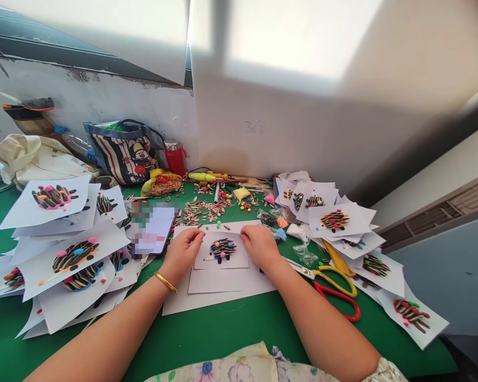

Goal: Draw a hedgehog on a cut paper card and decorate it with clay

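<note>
A small white paper card (239, 260) bears a hedgehog picture (223, 249) made of dark striped sunflower seeds, with coloured clay dots on it. My left hand (184, 249) has its fingers closed at the card's upper left edge. At the upper right corner, my right hand (259, 245) has its fingertips closed on the card. Larger white sheets (215, 284) lie beneath the card. Just above it are a few loose seeds and green dots. Scissors (316, 276) with yellow and red handles lie beside my right forearm.
Stacks of seed-picture cards lie at left (79, 233) and right (342, 212). A phone (156, 231) lies near my left hand. Loose seeds (199, 211) and clay bits spread toward the wall. Behind stand a striped bag (119, 151) and a red flask (176, 159).
</note>
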`<state>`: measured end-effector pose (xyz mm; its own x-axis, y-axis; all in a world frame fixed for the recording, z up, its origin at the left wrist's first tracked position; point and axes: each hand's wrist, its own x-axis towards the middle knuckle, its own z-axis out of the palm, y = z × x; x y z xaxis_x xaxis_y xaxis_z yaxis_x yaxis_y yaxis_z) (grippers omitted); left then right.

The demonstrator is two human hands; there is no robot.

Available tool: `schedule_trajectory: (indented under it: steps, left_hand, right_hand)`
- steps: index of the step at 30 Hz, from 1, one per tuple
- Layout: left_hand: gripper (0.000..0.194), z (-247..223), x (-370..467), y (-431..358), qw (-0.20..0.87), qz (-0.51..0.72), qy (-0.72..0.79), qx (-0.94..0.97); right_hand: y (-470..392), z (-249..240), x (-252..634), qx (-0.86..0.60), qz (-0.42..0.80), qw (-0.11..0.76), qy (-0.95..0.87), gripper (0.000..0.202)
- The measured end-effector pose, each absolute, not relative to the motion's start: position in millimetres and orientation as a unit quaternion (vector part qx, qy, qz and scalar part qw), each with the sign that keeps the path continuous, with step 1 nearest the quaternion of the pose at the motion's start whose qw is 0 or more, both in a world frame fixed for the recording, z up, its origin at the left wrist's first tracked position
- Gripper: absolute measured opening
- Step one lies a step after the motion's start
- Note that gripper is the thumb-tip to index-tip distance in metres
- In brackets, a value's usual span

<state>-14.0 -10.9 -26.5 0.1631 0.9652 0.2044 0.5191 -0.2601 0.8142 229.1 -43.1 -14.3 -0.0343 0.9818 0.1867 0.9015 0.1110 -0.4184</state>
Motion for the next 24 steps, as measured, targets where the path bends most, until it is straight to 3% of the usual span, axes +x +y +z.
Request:
schedule_trajectory:
  steps: [15, 19, 24]
  left_hand:
    - [0.037, -20, -19, -5, 0.309, 0.457, 0.522, 0.651]
    - [0.048, 1, -17, -15, 0.484, 0.465, 0.512, 0.536]
    - [0.036, 21, -19, -48, 0.739, 0.299, 0.449, 0.403]
  right_hand:
    - [-44, -18, 246, -0.628, 0.335, 0.391, -0.584, 0.02]
    - [-49, -14, 248, -0.593, 0.411, 0.447, -0.528, 0.03]
    - [-59, -8, 249, -0.55, 0.484, 0.476, -0.486, 0.04]
